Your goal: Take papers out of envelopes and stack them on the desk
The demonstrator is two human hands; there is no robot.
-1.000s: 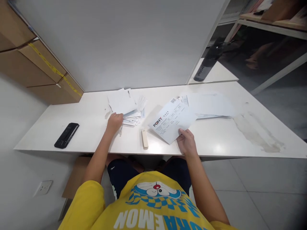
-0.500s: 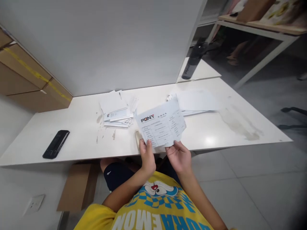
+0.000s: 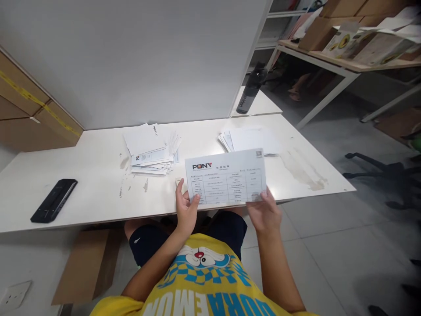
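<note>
Our left hand (image 3: pixel 186 215) and right hand (image 3: pixel 266 215) are holding the form (image 3: pixel 226 177) over the worktop's (image 3: pixel 95 175) front edge, fingers (image 3: pixel 196 201) pinching its lower corners; leftward, cartons (image 3: pixel 49 131) are hiding any contents.

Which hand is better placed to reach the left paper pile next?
Probably the left hand: it is nearer the paper pile, though it and the right hand both grip the printed paper.

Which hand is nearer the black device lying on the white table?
Left. The left hand holds the left end of the printed sheet, to the right of the black device; the right hand holds the sheet's right end, farther from the device.
</note>
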